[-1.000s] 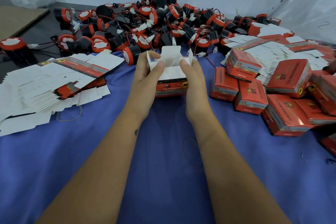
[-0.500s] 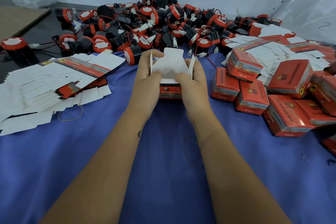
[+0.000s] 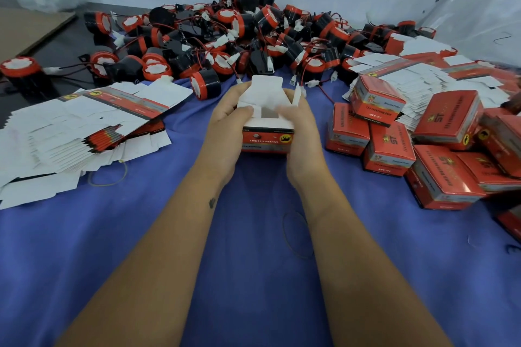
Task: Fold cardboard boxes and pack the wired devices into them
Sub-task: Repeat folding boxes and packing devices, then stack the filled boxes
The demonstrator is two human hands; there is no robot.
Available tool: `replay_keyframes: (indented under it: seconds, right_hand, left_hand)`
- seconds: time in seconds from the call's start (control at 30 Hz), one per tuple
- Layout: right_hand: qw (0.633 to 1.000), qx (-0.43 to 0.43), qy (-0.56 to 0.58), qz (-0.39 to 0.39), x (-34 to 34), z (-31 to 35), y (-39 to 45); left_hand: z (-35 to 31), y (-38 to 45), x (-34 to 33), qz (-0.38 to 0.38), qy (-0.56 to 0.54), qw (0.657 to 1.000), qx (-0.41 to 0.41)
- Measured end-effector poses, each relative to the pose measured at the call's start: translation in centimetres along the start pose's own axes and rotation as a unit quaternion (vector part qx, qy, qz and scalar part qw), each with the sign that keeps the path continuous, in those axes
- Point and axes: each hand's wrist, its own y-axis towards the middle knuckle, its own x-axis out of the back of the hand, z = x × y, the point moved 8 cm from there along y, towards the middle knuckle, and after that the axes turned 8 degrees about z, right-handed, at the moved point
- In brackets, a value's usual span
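box (image 3: 266, 141): glossy printed cardboard | cloth (image 3: 253, 276): matt blue fabric | devices (image 3: 248, 36): plastic

Both bare forearms reach forward side by side. The left hand (image 3: 225, 128) and right hand (image 3: 303, 132) curl round opposite sides of the box (image 3: 266, 141), thumbs over its top.

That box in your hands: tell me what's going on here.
A person holds a half-folded red box in both hands, left hand and right hand, folding its white flaps inward; the top is not closed. Flat unfolded cartons lie to the left, finished boxes sit to the right, and a pile of wired devices waits behind on the blue cloth.
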Motion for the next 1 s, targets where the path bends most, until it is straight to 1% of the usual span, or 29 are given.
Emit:
replay_keyframes:
  seconds: [0.07, 0.1, 0.17, 0.23, 0.33, 0.4, 0.53, 0.6, 0.67, 0.77, 0.87, 0.93, 1.0]
  right_hand:
    - [0.994, -0.013, 0.110, 0.009, 0.1, -0.3, 0.1]
    - [0.992, -0.023, 0.125, 0.010, 0.2, -0.4, 0.2]
    - [0.994, -0.029, 0.103, 0.026, 0.1, -0.5, 0.3]
    - [0.996, -0.023, 0.065, 0.048, -0.2, -0.5, 0.3]
    - [0.998, -0.017, 0.031, 0.044, -0.1, -0.2, 0.5]
    - [0.999, -0.017, 0.027, 0.042, 0.1, -0.3, 0.6]
    - [0.999, -0.004, 0.016, 0.045, -0.1, 0.1, 0.3]
    - [0.998, -0.031, 0.033, 0.044, -0.2, -0.1, 0.2]
    - [0.998, -0.035, 0.018, 0.046, -0.2, 0.0, 0.2]
    - [0.997, -0.010, -0.059, 0.041, 0.1, 0.7, 0.2]
    - [0.991, 0.010, -0.129, 0.034, 0.3, 1.3, 0.2]
    - [0.990, 0.011, -0.135, 0.025, 0.3, 1.4, 0.2]
    - [0.992, 0.012, -0.124, -0.008, 0.6, 1.4, 0.1]
  left_hand:
    - [0.2, -0.1, 0.3, -0.025, -0.013, 1.000, 0.014]
    - [0.2, -0.1, 0.4, -0.030, -0.017, 0.999, 0.019]
    - [0.3, -0.1, 0.3, -0.027, -0.019, 0.999, 0.021]
    - [0.0, -0.1, 0.2, -0.019, -0.017, 1.000, 0.006]
    - [-0.7, -0.2, 0.1, -0.003, -0.009, 0.999, -0.039]
    - [-0.9, -0.3, 0.2, -0.006, -0.003, 0.999, -0.049]
    - [-0.7, -0.3, 0.2, -0.010, -0.005, 0.999, -0.037]
    - [-0.2, -0.4, -0.1, 0.003, -0.027, 0.999, -0.019]
    - [-0.3, -0.6, -0.3, 0.009, -0.015, 1.000, -0.019]
    - [-0.8, -0.7, -0.2, 0.002, 0.017, 0.999, -0.038]
    - [-0.9, -0.7, 0.0, -0.003, 0.038, 0.998, -0.041]
    - [-0.9, -0.8, -0.1, -0.004, 0.051, 0.998, -0.041]
    - [-1.6, -1.1, 0.0, -0.020, 0.058, 0.996, -0.070]
